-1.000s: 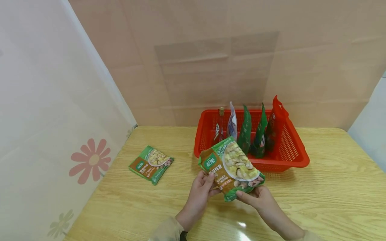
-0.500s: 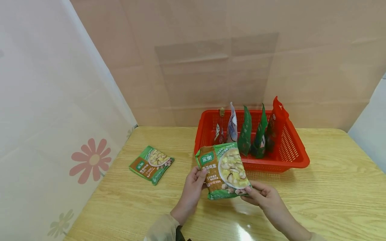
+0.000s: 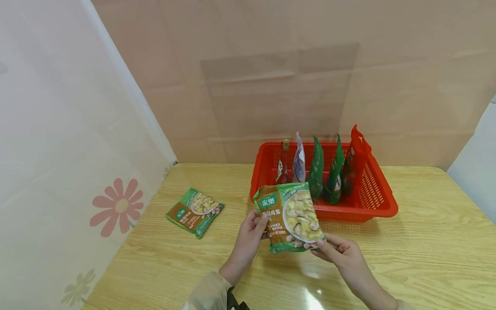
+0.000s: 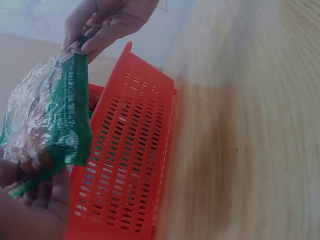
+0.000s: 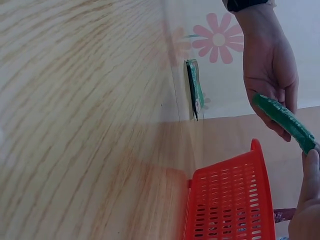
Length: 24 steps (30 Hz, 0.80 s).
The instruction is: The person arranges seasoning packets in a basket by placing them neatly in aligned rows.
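Note:
Both hands hold a green and brown soup packet (image 3: 294, 217) with a bowl of soup pictured on it, raised off the table in front of the red basket. My left hand (image 3: 248, 237) pinches its left edge, thumb on the printed face. At the lower right corner, my right hand (image 3: 345, 258) grips it between thumb and fingers. From the left wrist view, the packet's green sealed edge (image 4: 75, 110) shows between the two hands. A second packet of the same print (image 3: 195, 212) lies flat on the table to the left.
Behind the held packet stands a red plastic basket (image 3: 377, 200). Inside are a glass bottle (image 3: 284, 146) with a Heinz label, a pale purple pouch (image 3: 298, 163), green pouches (image 3: 316, 168) and a red pouch (image 3: 356, 159), all upright. A wood-grain table (image 3: 426, 241) lies beneath.
Over the last second, the held packet has turned more upright and shifted slightly left, its right side drawing in. Both hands keep their hold. The basket and the flat packet stay put.

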Tool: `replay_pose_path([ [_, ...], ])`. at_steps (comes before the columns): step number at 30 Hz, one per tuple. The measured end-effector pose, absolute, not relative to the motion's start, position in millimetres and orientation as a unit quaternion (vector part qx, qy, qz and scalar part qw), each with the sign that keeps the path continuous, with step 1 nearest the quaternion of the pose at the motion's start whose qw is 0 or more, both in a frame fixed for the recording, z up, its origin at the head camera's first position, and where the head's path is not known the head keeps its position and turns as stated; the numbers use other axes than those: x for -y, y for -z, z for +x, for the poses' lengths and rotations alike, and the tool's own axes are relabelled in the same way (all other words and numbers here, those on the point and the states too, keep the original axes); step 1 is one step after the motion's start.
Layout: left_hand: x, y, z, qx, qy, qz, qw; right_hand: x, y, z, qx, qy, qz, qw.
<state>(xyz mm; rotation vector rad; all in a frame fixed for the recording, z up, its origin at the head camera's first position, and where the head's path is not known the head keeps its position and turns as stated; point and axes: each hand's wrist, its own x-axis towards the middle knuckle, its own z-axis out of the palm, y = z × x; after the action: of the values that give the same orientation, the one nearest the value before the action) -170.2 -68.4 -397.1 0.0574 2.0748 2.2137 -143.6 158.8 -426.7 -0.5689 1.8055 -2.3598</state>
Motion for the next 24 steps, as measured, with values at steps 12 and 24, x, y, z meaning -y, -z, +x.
replay_pose_path([
  [12, 52, 367, -145, -0.760, -0.650, 0.016, -0.002, -147, 415, -138, -0.672, 0.722, -0.151, -0.072],
  [24, 44, 359, -134, -0.704, -0.702, 0.038, 0.101, -139, 424, -143, -0.744, 0.507, -0.317, -0.298],
])
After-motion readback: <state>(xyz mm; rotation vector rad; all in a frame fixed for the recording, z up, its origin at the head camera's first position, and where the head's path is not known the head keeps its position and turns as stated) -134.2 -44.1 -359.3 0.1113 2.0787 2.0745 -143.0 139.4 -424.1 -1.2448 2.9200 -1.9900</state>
